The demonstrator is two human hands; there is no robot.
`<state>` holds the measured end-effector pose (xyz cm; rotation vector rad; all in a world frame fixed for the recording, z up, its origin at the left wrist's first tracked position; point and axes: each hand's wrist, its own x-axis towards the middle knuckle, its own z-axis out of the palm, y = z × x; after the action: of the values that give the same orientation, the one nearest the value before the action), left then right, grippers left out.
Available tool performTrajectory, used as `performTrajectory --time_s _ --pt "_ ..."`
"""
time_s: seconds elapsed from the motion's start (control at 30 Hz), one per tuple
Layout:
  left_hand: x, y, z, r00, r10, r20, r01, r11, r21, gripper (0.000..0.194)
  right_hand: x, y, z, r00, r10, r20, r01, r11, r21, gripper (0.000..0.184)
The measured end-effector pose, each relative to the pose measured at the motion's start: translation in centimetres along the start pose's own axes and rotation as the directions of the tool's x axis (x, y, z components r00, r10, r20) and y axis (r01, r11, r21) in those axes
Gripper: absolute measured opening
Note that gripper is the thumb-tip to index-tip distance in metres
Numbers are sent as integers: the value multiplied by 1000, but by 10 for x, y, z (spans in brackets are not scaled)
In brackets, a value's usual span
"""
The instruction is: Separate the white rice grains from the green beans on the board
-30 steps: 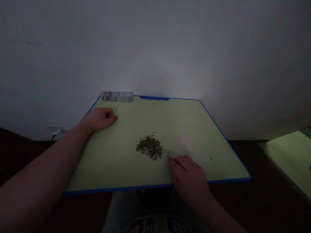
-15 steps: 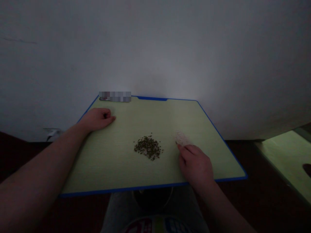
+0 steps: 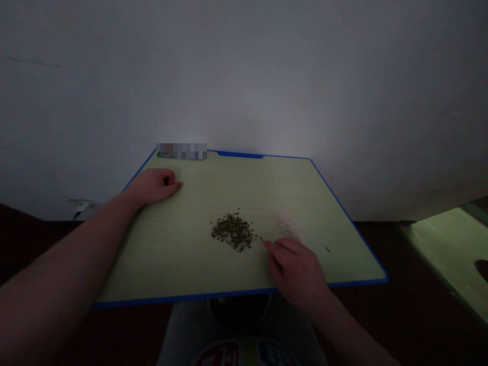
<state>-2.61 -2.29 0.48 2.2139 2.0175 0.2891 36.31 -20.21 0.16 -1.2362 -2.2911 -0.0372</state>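
The left hand [image 3: 152,187] rests half-curled on the blue-edged table [image 3: 171,259], holding nothing. The right hand [image 3: 295,272] pinches a thin sliver [image 3: 261,238] — its tip just beside the dark seed pile [image 3: 232,232], with pale grains [image 3: 286,223] nearby.

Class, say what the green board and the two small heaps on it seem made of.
The board looks like matte plastic or laminate, blue-edged. The dark heap looks like dry seeds, separate hard grains. The pale heap seems fine granules; too small to tell.
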Motion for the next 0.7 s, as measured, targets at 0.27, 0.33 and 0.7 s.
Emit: performTrajectory --time_s 0.27,0.33,0.7 --pt "-1 3 -3 1000 9 13 -9 1000 10 38 10 23 1 995 101 -17 -103 983 -154 33" --pt "-1 4 -3 1000 3 11 -3 1000 20 38 11 23 -1 998 65 -3 -65 996 -58 32" --pt "0 1 -2 1000 16 -5 -16 1000 -3 37 4 11 -13 995 -90 48 82 985 153 33"
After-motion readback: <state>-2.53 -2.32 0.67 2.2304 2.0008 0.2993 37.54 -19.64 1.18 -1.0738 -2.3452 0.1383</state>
